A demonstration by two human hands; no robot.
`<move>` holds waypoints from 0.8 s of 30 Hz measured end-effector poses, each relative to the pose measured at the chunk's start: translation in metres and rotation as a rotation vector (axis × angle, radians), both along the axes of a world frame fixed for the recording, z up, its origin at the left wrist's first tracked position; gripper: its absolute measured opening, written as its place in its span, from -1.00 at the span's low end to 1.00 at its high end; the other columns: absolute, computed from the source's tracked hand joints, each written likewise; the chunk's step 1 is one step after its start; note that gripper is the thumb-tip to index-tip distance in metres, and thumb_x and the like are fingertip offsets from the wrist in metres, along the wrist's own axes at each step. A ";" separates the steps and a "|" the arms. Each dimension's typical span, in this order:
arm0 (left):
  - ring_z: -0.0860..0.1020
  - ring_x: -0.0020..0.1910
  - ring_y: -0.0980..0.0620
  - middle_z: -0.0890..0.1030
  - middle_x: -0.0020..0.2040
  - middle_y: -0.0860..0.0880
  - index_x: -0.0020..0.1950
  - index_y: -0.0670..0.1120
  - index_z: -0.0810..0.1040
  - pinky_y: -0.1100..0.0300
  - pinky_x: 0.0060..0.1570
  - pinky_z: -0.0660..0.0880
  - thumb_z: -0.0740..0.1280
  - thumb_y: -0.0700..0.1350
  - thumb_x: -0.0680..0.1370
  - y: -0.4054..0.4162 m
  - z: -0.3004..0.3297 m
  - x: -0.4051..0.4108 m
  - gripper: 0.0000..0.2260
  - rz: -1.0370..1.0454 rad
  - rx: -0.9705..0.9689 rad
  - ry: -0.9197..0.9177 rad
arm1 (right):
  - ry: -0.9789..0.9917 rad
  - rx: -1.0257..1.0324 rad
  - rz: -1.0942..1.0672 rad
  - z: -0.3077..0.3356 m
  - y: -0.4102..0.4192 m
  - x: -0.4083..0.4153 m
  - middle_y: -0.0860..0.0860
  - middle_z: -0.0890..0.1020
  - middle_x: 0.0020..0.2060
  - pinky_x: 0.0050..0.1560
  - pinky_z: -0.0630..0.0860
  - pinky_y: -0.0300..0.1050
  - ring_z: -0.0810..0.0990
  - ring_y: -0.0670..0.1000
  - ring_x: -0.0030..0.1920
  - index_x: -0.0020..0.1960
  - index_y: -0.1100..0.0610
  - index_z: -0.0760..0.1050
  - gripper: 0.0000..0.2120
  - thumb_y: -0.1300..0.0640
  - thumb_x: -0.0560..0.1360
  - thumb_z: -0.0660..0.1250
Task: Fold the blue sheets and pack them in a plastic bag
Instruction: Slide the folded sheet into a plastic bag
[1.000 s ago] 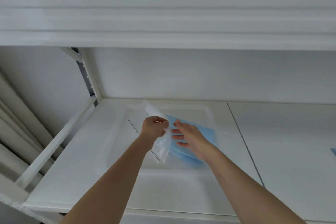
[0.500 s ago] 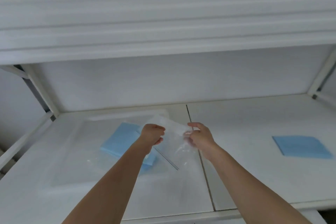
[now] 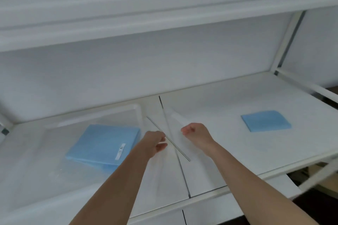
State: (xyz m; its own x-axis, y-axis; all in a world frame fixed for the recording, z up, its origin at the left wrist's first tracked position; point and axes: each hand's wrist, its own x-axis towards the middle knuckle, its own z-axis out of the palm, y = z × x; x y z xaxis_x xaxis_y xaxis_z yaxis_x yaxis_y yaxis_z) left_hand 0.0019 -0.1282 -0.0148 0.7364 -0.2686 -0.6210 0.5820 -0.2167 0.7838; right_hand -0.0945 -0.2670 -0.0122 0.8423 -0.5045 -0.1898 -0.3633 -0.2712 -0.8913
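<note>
Nearest the camera, both arms reach out over the shelf (image 3: 228, 118). The left hand (image 3: 155, 142) and right hand (image 3: 196, 132) each pinch an edge of a clear plastic bag (image 3: 173, 133) held between them, fingers curled on it, mouth apparently being worked open. It looks empty so far. Left of the hands, a pack of blue sheets (image 3: 104, 144) lies inside a clear wrapper. Farther right, well apart, a folded blue sheet (image 3: 265, 120) waits flat, so I'd say folding's done, packing isn't. It's a white metal rack with another shelf overhead.
</note>
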 end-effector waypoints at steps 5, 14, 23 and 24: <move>0.51 -0.23 -0.07 0.49 -0.18 -0.19 -0.19 -0.24 0.45 0.15 -0.30 0.53 0.26 -0.38 0.52 -0.004 -0.006 0.008 -0.89 0.028 -0.050 0.019 | 0.217 -0.100 0.091 -0.020 0.004 -0.008 -0.03 0.61 -0.09 -0.14 0.43 -0.33 0.58 -0.05 -0.06 0.04 0.09 0.59 -0.78 0.24 0.41 0.37; 0.58 -0.23 -0.12 0.63 -0.15 -0.18 -0.05 -0.22 0.44 0.16 -0.24 0.48 0.15 -0.34 0.59 -0.018 -0.007 -0.003 -0.89 -0.073 -0.156 0.072 | 0.233 -0.104 0.123 -0.030 0.005 -0.021 -0.08 0.52 -0.13 -0.14 0.41 -0.32 0.51 -0.09 -0.11 -0.04 0.06 0.52 -0.67 0.04 0.29 0.57; 0.59 -0.14 -0.06 0.65 -0.05 -0.08 0.04 -0.14 0.55 0.19 -0.15 0.51 0.12 -0.31 0.59 -0.034 0.002 -0.012 -0.78 -0.246 -0.035 0.020 | 0.198 0.114 0.063 -0.026 -0.017 -0.027 -0.09 0.44 -0.49 -0.38 0.31 -0.28 0.38 -0.09 -0.44 -0.43 0.04 0.38 -0.69 0.21 0.45 0.34; 0.58 -0.14 -0.05 0.64 -0.05 -0.08 0.02 -0.14 0.55 0.20 -0.16 0.51 0.12 -0.31 0.59 -0.038 0.004 -0.013 -0.77 -0.242 -0.009 0.011 | 0.188 0.147 0.064 -0.024 -0.022 -0.028 -0.06 0.45 -0.51 -0.37 0.32 -0.27 0.38 -0.07 -0.46 -0.44 0.06 0.39 -0.69 0.24 0.45 0.32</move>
